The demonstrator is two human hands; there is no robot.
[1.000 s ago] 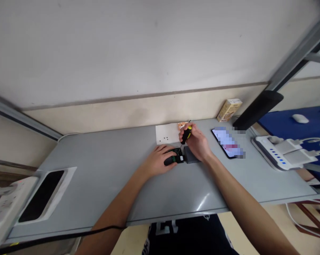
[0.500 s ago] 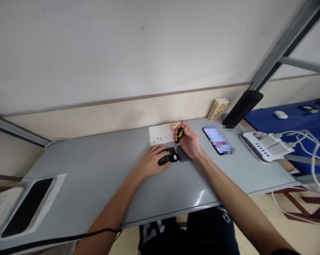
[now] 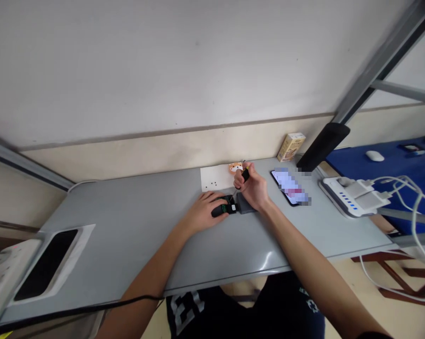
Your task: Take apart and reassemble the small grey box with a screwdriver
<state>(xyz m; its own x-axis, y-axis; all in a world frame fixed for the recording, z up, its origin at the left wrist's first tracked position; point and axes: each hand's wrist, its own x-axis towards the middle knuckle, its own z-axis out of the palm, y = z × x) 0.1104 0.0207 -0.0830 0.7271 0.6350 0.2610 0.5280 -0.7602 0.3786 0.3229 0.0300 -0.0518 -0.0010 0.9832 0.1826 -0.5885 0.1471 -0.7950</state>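
Note:
My left hand [image 3: 208, 210] is wrapped over a small black device [image 3: 218, 210] with green circuitry showing, pressing it against the grey table. In my right hand [image 3: 252, 187] is a black and yellow screwdriver [image 3: 245, 174], tilted, its thin shaft reaching down to the device's open part. A dark grey box [image 3: 245, 205] lies beneath my right hand, beside the device. Behind the hands, a white sheet [image 3: 208, 175] bears several tiny dark screws [image 3: 213, 183], and an orange and white animal-face item [image 3: 235, 167] sits at its right side.
A phone [image 3: 288, 187] with a lit screen lies right of my hands. Farther right are a small carton [image 3: 291, 147], a black cylinder [image 3: 323, 147] and a white power strip [image 3: 353, 197] with cables. Another phone [image 3: 47, 264] lies at the left on white paper.
The view has shifted slightly. My right hand has turned a little on the screwdriver, so less of its yellow handle shows. My left hand remains on the device.

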